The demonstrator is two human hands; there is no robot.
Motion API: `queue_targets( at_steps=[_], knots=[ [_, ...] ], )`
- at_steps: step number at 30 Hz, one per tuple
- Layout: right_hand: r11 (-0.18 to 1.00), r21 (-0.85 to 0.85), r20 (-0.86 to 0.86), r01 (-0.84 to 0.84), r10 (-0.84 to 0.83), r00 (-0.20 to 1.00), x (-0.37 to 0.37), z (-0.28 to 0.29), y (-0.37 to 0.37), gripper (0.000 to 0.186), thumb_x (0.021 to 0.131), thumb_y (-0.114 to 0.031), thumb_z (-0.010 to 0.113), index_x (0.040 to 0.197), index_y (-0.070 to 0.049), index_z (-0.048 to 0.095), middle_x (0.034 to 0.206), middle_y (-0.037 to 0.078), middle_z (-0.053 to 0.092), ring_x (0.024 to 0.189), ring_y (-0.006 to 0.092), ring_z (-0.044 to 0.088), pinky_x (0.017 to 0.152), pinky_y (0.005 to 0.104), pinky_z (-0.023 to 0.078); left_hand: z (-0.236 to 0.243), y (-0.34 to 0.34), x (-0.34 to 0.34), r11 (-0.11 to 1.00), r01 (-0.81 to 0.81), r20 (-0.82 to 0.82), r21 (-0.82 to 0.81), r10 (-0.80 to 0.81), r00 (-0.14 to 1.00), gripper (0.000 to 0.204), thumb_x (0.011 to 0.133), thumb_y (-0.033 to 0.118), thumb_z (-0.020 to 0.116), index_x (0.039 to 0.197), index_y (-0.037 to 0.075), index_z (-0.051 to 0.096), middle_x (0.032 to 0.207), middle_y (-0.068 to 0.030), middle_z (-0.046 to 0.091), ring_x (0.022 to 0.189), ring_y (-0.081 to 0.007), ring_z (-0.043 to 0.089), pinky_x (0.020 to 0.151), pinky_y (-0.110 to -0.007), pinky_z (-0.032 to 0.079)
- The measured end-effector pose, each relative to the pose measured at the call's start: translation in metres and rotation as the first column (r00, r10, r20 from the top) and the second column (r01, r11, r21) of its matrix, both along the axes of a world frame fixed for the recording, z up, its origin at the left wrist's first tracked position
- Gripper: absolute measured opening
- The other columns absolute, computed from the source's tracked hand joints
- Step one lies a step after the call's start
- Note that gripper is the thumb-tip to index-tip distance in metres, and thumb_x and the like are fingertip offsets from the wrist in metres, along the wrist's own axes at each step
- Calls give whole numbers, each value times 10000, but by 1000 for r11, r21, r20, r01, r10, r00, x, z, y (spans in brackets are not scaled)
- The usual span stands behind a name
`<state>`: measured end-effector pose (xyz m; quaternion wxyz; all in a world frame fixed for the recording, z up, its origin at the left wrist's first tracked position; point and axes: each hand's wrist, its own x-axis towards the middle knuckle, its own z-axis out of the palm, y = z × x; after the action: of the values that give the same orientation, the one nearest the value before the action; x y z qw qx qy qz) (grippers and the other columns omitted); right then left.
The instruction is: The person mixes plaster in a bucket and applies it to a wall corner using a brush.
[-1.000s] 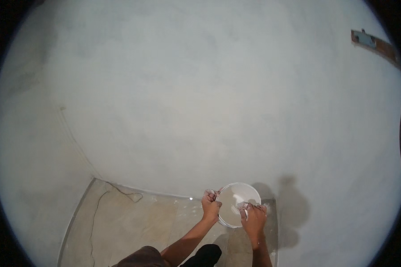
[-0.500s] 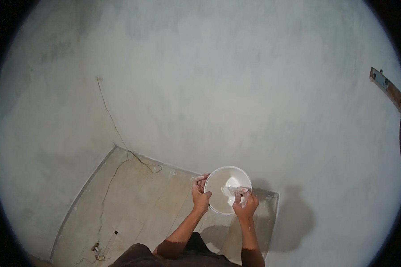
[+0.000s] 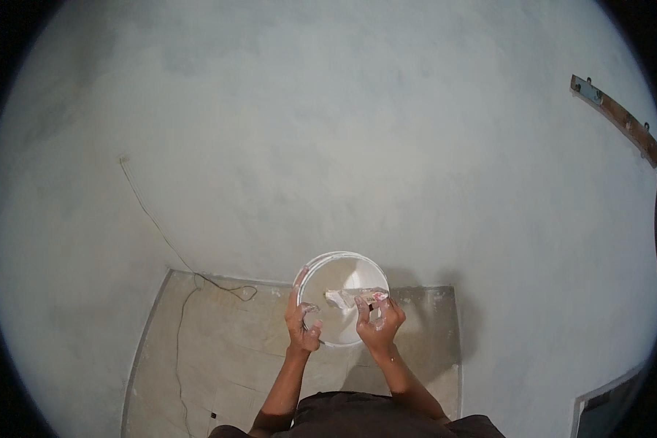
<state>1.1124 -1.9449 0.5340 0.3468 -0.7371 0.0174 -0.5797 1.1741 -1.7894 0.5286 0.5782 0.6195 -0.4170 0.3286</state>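
Observation:
My left hand (image 3: pixel 304 319) grips the left side of a round white bucket (image 3: pixel 379 269). Its fingers reach along the outer wall, and the thumb bends in at the rim. White smears cover the fingers. My right hand (image 3: pixel 380 321) pinches the handle end of a paintbrush (image 3: pixel 341 298) over the bucket's mouth. The brush lies nearly level, its white-coated bristles pointing left. White liquid appears to be inside the bucket, but its level is hard to make out.
A pale, patchy wall (image 3: pixel 328 146) rises in front, above a tiled floor (image 3: pixel 219 343). A thin cable (image 3: pixel 157 223) runs down the wall and onto the floor. High on the right is a wooden hook rail (image 3: pixel 617 115). A dark framed opening (image 3: pixel 602 409) shows at lower right.
The view has shifted, and both hands with the bucket now appear further left and slightly higher. The brush has turned more level, and more of it shows above the bucket.

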Motion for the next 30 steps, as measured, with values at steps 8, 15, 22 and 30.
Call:
queue_targets(
  at_steps=[8, 15, 22, 30],
  knots=[
    [997, 79, -161, -6, 18, 987, 9, -22, 6, 175, 749, -129, 764, 825, -14, 658, 707, 159, 658, 624, 349, 658, 564, 411, 489, -39, 8, 9, 965, -62, -52, -253, 50, 997, 587, 941, 388, 428, 536, -35, 390, 856, -306, 642, 803, -365, 664, 980, -519, 450],
    [964, -210, -286, -161, 97, 953, -5, 18, -8, 155, 787, -64, 686, 941, -41, 684, 865, 124, 701, 815, 332, 664, 735, 411, 516, -38, 19, 11, 969, -160, -26, -185, 158, 987, 536, 931, 328, 425, 539, -39, 412, 650, -228, 591, 636, -325, 608, 975, -536, 453],
    [893, -142, -436, -428, 331, 837, 44, 26, 18, 149, 767, 14, 632, 908, -22, 665, 951, 136, 698, 850, 362, 661, 752, 392, 536, -35, 22, 15, 978, -125, 21, -167, 131, 991, 510, 922, 305, 424, 561, -55, 441, 646, -223, 585, 668, -357, 615, 959, -551, 456],
    [827, -87, -615, -556, 394, 683, 69, 6, 49, 194, 779, 35, 575, 958, -4, 636, 908, 191, 667, 850, 406, 640, 763, 478, 516, -35, 42, 27, 980, -91, 50, -176, 101, 994, 483, 912, 280, 423, 586, -73, 474, 642, -217, 578, 705, -394, 623, 940, -568, 460]
  ],
)
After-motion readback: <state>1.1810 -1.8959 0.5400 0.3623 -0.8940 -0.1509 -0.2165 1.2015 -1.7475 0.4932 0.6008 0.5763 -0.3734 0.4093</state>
